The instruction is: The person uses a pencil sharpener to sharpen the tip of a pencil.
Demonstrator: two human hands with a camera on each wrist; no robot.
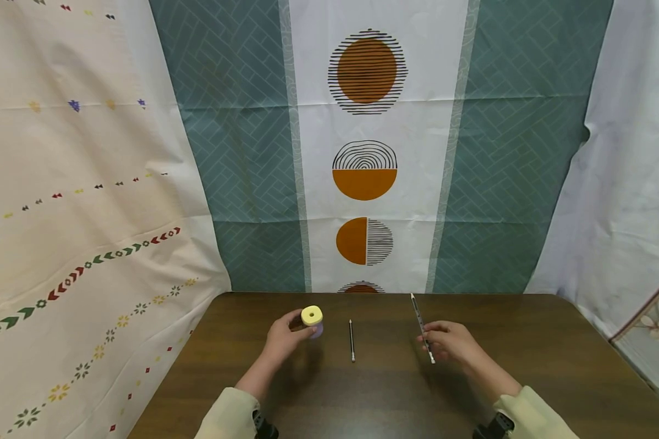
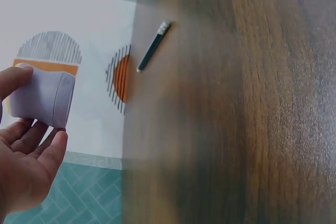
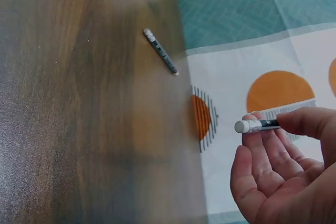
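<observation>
My left hand [image 1: 283, 339] holds a pencil sharpener [image 1: 311, 316] above the table, gripped between thumb and fingers. Its yellow top has a small dark hole, and its body [image 2: 42, 95] is lilac. On the right, my right hand [image 1: 451, 341] pinches a dark patterned pencil [image 1: 419, 318] with the point up and away from me. The white eraser end [image 3: 242, 126] faces the right wrist camera. Between the two hands, a shorter dark pencil [image 1: 352, 342] lies on the table, its eraser towards me.
The brown wooden table [image 1: 357, 396] ends at a patterned cloth [image 1: 373, 210] hanging behind it. More cloth hangs at the left [image 1: 88, 183] and right [image 1: 626, 213]. Dark straps are on both wrists, below pale sleeves [image 1: 227, 414].
</observation>
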